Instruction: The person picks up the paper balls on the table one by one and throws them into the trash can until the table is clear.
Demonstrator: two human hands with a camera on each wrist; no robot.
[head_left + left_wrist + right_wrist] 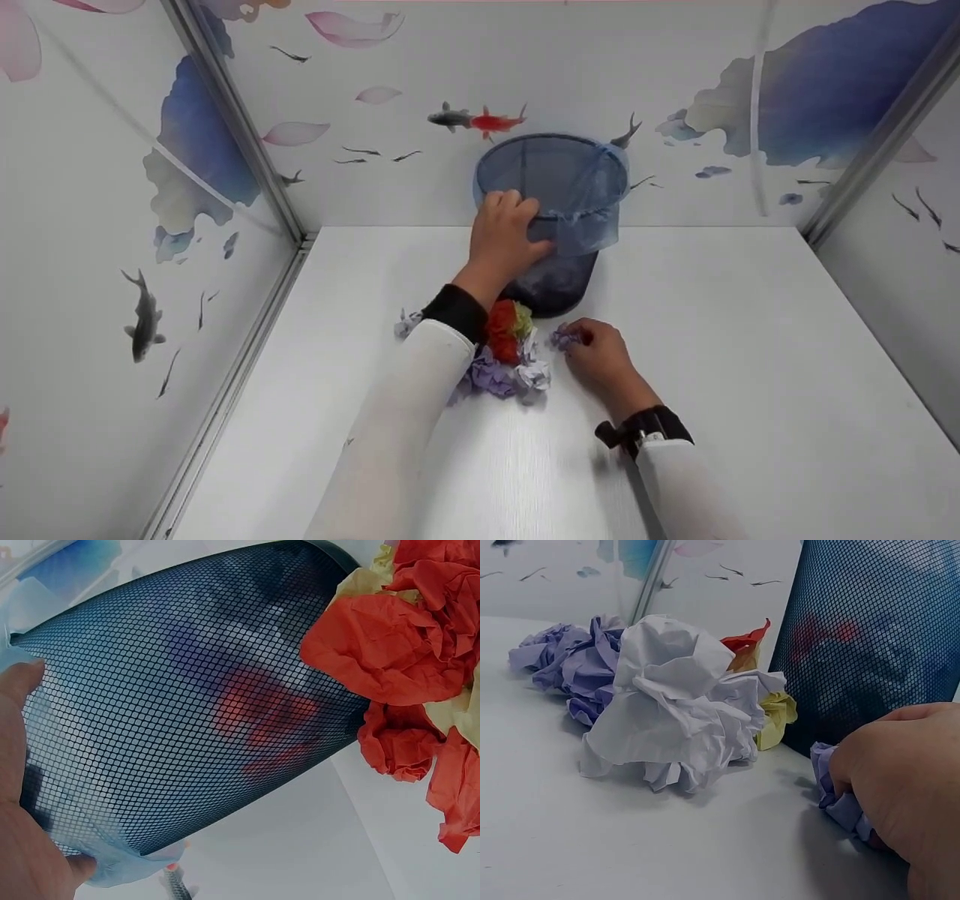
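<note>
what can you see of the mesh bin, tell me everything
The mesh bin is dark and looks like metal, round-rimmed, narrowing toward its base. A translucent blue bag lines it and hangs over the rim. It stands upright on the white table, the left hand gripping its rim. Reddish and purplish shapes show through the mesh.

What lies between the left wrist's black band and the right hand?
A pile of crumpled paper, red, yellow, white and purple, lies between the band and right hand, as the head view shows.
</note>
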